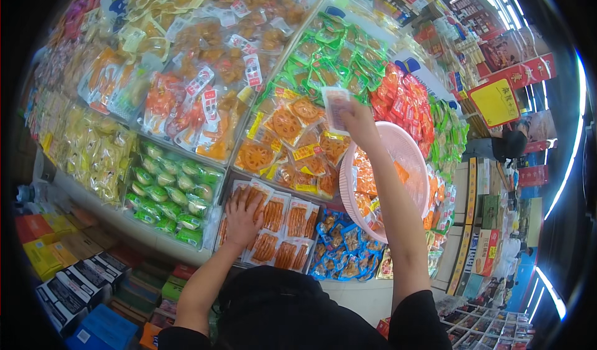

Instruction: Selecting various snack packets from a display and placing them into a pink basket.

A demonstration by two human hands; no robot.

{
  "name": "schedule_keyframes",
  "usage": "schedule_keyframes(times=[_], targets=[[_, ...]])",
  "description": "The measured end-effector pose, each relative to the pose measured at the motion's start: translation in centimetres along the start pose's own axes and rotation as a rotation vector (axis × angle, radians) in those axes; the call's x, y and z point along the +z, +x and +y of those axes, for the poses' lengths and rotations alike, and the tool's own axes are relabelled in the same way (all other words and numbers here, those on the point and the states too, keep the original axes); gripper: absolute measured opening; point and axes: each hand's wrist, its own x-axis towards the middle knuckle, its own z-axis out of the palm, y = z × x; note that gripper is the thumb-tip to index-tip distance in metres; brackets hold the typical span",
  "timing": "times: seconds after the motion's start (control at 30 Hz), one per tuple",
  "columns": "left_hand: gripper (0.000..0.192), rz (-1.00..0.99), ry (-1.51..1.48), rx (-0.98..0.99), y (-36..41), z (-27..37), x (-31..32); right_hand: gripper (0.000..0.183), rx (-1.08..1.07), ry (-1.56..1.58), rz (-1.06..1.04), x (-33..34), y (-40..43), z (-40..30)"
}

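My right hand point(360, 120) grips one end of a small flat packet point(335, 107), held up over the bin of lotus root slices in clear packets point(284, 123). Below that forearm is a pink plastic basket point(346, 186) holding orange packets point(364, 175); the arm hides part of it. My left hand point(243, 217) lies with spread fingers on vacuum packs of reddish-brown strips point(275, 212), which are laid in rows in their compartment. The palm covers some of these packs, and no grasp on any of them shows.
Green-wrapped packets point(172, 186) fill the compartment on the left, blue-edged packets point(347, 247) the one on the right. Farther back are green packets point(326, 60) and red packets point(403, 105). Cartons point(84, 280) stand low at the left. A yellow sign point(494, 100) rises at the right.
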Motion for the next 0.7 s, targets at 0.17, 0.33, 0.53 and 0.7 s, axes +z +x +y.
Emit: schedule_keyframes(times=[0.17, 0.33, 0.53, 0.7], targets=[[0.054, 0.016, 0.000, 0.003, -0.2, -0.1, 0.1, 0.023, 0.305, 0.607, -0.064, -0.5, -2.2, -1.8], [0.053, 0.029, -0.014, 0.026, -0.2, 0.2, -0.2, 0.025, 0.286, 0.505, -0.070, -1.2, -4.6, -3.6], [0.053, 0.028, -0.007, 0.014, -0.4, -0.2, 0.1, 0.028, 0.391, 0.762, -0.057, -1.9, -9.8, -6.2], [0.052, 0.023, 0.016, 0.023, 0.0, -0.1, 0.1, 0.021, 0.425, 0.706, -0.291, 0.4, -17.9, -9.4]])
